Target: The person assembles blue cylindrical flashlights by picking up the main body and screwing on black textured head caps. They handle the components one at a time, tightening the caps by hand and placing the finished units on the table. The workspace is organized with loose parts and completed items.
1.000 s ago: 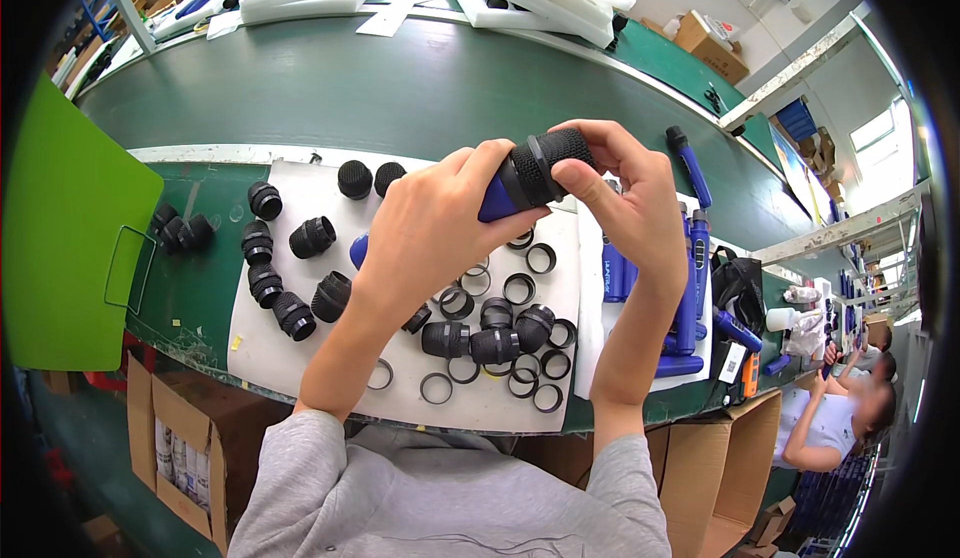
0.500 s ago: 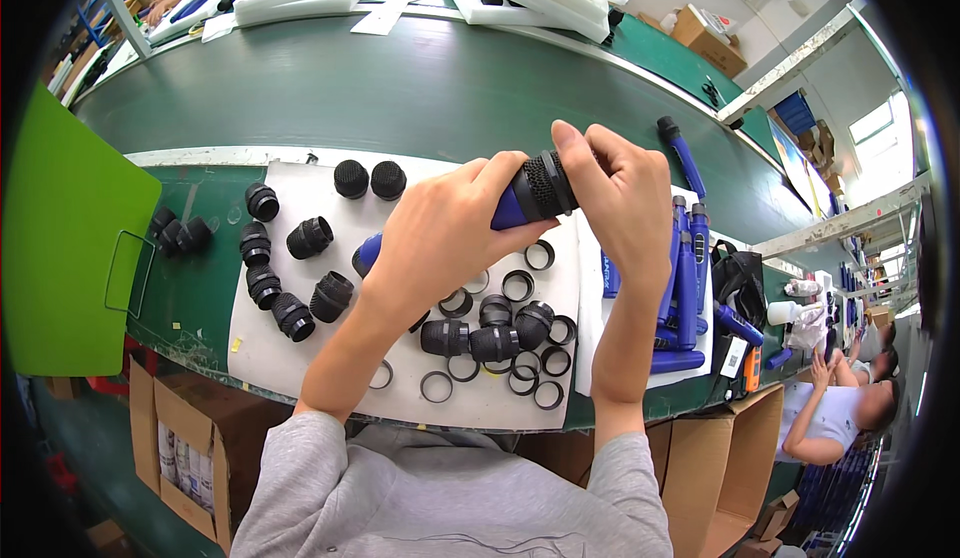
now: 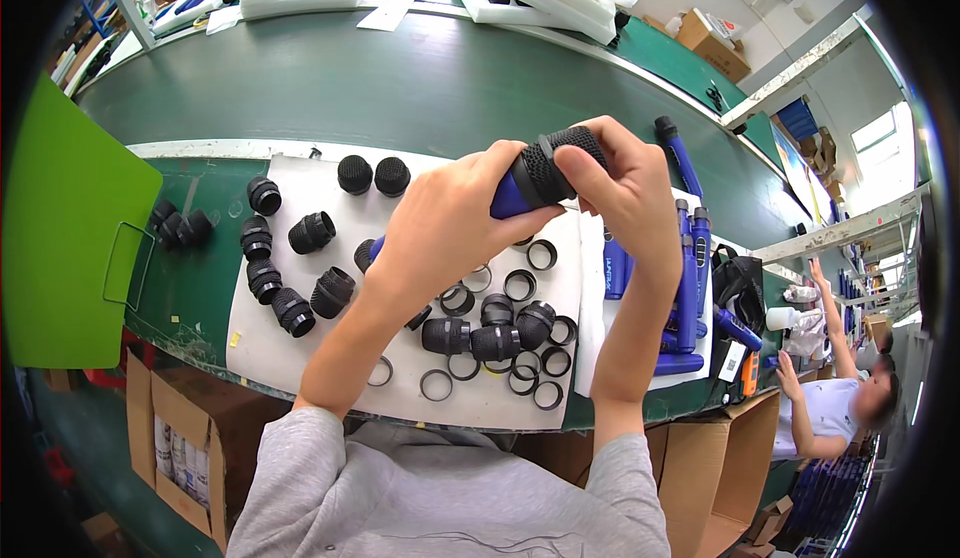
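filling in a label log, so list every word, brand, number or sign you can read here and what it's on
Blue microphone body on the white sheet: pale lettering, not copied out here.
White tag beside the orange device: print too small to read.
White package on the far carton: reddish mark, too small to read.
Held microphone: no lettering visible.

Bright, even daylight fills the room, strongest at the window [image 3: 875, 132] on the right, which burns out to white; the foam trays [image 3: 560, 3] glare too. Shadows on the pale sheet [image 3: 268, 346] are soft. Fisheye distortion bows the counter [image 3: 195, 293], corners fall black, and a co-worker's head [image 3: 878, 395] is blurred, while the held microphone [image 3: 541, 172] looks crisp
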`<state>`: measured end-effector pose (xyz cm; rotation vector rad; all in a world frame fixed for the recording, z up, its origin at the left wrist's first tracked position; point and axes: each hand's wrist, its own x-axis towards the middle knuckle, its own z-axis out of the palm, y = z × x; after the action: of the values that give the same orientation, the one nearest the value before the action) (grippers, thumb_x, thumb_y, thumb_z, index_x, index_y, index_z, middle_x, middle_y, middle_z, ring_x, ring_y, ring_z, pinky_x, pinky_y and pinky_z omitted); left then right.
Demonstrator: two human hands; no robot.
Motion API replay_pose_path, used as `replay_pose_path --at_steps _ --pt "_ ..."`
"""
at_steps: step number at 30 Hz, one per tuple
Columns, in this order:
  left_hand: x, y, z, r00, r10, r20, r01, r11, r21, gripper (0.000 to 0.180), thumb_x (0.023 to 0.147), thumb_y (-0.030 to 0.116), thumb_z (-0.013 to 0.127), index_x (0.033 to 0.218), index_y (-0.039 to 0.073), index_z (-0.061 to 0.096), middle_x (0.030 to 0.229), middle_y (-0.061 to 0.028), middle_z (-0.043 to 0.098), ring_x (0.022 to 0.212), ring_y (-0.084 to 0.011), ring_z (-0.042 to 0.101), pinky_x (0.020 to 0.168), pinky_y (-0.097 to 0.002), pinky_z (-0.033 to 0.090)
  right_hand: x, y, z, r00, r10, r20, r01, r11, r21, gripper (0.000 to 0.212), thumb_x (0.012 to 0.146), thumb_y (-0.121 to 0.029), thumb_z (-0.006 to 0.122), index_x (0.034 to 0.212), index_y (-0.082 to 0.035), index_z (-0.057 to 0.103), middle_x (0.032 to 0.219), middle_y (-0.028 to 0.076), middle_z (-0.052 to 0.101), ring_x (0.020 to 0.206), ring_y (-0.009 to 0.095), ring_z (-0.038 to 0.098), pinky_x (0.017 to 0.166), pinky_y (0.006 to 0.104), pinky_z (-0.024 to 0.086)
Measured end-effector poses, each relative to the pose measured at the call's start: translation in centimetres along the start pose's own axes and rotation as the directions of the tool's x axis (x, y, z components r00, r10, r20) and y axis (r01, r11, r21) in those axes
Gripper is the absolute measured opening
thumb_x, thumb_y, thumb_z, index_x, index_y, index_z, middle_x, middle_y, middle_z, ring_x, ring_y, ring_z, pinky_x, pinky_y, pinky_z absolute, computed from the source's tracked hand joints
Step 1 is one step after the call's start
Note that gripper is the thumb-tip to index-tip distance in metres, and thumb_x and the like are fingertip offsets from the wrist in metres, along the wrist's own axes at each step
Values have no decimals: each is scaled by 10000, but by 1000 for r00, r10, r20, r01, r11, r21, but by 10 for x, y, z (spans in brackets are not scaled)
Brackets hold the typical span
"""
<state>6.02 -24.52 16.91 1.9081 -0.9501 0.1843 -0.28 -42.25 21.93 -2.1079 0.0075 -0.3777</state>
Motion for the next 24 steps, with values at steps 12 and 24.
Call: replay_pose_path --at_steps 12,24 --pt "7 -4 -23 946 -82 313 211 889 -407 431 795 330 827 1034 10 663 737 -53 667 613 -167 647 577 -290 525 4 11 4 961 -273 -46 276 957 90 442 847 -441 735 1027 -41 685 671 9 539 603 91 470 562 250 371" --pt "1 1 -10 991 -31 131 40 997 -70 503 760 320 853 1104 21 641 821 -151 702 730 -274 707 683 -357 546 6 6 31 955 -120 -273 99 991 -87 321 895 -240 554 739 38 589 511 119 458 470 172 439 498 340 395"
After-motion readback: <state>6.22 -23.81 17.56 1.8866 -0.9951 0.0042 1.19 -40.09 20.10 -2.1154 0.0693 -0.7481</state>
